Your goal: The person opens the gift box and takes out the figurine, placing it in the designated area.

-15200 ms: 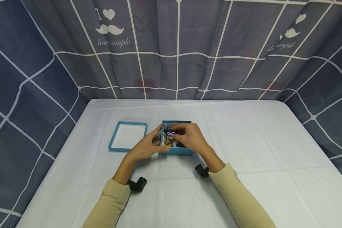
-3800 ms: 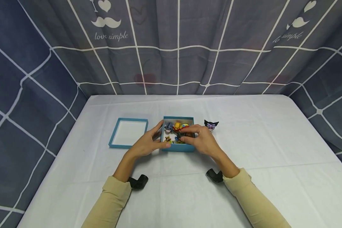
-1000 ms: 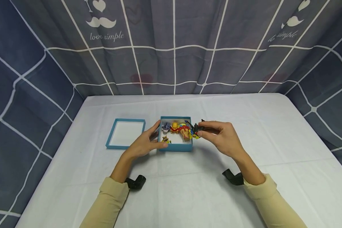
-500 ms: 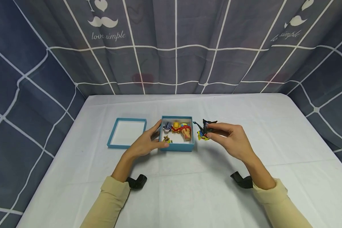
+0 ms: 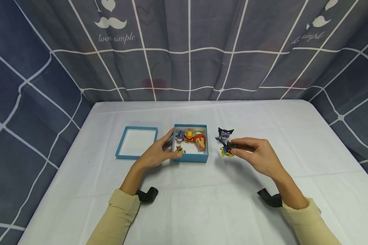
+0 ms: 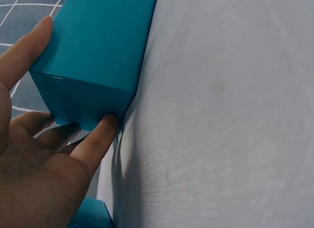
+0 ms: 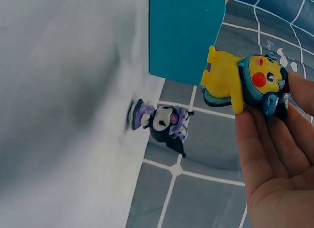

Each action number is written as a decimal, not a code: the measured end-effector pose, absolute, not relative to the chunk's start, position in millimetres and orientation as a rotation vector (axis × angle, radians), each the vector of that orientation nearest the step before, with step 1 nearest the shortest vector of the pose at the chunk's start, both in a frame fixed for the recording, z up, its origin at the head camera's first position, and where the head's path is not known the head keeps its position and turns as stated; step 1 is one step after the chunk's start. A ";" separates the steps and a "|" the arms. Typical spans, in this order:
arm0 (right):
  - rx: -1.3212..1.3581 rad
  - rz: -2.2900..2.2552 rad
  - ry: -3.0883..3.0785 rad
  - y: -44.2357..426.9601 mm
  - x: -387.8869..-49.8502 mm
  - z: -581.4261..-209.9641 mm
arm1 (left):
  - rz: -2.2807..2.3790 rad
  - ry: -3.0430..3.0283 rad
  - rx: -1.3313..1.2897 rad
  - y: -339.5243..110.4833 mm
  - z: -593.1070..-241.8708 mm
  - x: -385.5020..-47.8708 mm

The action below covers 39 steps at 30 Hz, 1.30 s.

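Observation:
My left hand (image 5: 154,154) holds the near left corner of an open teal box (image 5: 190,158); the left wrist view shows its fingertips against the box (image 6: 98,41). Between thumb and fingers, my right hand (image 5: 260,154) pinches a yellow toy figurine in a dark blue hood (image 7: 223,78), upright above the cloth right of the box. Behind it on the table stands a black, white and purple figurine (image 5: 225,132). Inside the box lie a grey-blue figurine (image 5: 180,136), a yellow-and-red one (image 5: 189,136), a red-and-tan one (image 5: 200,141) and a small brown-yellow one (image 5: 179,149).
A teal-rimmed lid (image 5: 129,157) lies inside up on the white tablecloth (image 5: 184,211), left of the box. Dark gridded curtains (image 5: 171,68) surround the table's back and sides. Black wrist mounts (image 5: 148,195) hang below both wrists.
My right hand has lifted the yellow, blue-hooded figurine out of the box and carried it right and nearer the front. The purple-and-black figurine came out earlier. My left hand stays on the box.

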State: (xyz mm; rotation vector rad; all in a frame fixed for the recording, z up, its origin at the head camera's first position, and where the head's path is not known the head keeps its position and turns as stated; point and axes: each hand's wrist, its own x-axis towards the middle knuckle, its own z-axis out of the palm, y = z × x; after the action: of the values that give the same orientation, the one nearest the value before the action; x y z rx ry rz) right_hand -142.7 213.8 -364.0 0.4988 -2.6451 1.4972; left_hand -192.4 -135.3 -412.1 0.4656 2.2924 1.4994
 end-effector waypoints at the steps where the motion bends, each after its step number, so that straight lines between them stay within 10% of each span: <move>1: 0.504 1.496 -2.649 215.3 -142.6 -364.8 | 1.499 2.294 0.466 -135.4 -412.3 -192.5; 39: 0.238 1.389 -2.731 266.5 -166.5 -389.7 | 1.497 2.307 0.480 -136.1 -415.9 -192.6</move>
State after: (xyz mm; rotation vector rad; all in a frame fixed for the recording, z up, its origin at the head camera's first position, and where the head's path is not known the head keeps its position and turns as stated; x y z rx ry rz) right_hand -166.5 266.5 -389.7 0.2384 -2.7312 1.3886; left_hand -192.6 -136.1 -415.9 0.4801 2.3066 1.4973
